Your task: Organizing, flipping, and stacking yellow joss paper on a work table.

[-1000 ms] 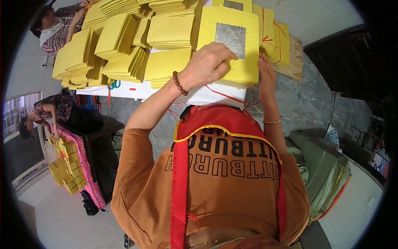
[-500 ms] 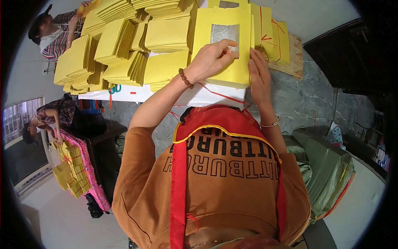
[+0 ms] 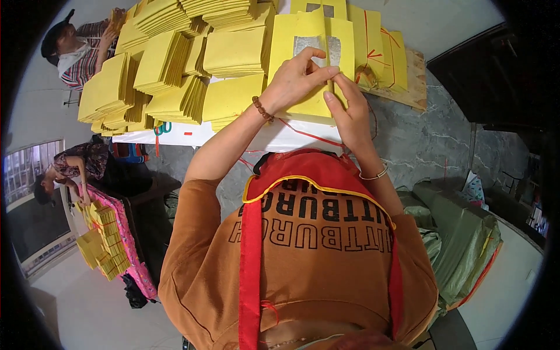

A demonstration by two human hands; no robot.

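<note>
One silver-patched yellow paper (image 3: 308,27), upper centre, could tear if my pinching left hand (image 3: 296,81) tugs unevenly; right hand (image 3: 353,116), grip unclear.

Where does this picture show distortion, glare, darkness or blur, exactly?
In the head view, the fisheye corners go black and the bright barred window at left leans; also in the head view, the silver rectangular foil shines unevenly, the large black panel at upper right shows little detail, and the bare left hand and bare right hand look fairly sharp.
</note>
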